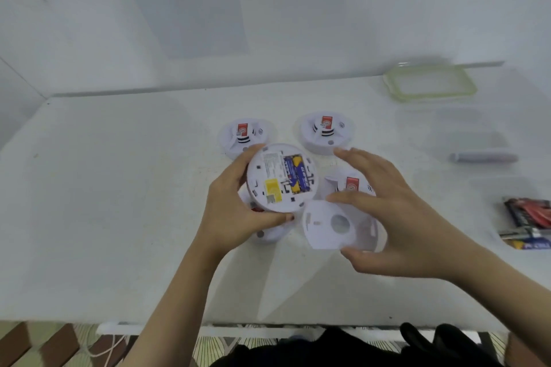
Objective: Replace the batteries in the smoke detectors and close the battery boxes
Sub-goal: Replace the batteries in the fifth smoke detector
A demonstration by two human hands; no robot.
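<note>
My left hand (235,211) holds a white smoke detector (281,177) turned back side up above the table, its battery box open with blue and yellow batteries (298,174) inside. My right hand (393,217) grips a round white cover plate (340,225) with a hole in it, just right of and below that detector. Two more detectors stand face up behind, the left one (246,135) and the right one (326,131). A third (351,183) is partly hidden under my right hand. Another detector (265,235) peeks out beneath my left hand.
A clear lid with a green rim (429,83) lies at the back right of the white table (119,202). A blurred grey and pink stick (483,157) lies to the right. Battery packs (527,223) sit at the right edge. A printed sheet (185,0) hangs on the wall.
</note>
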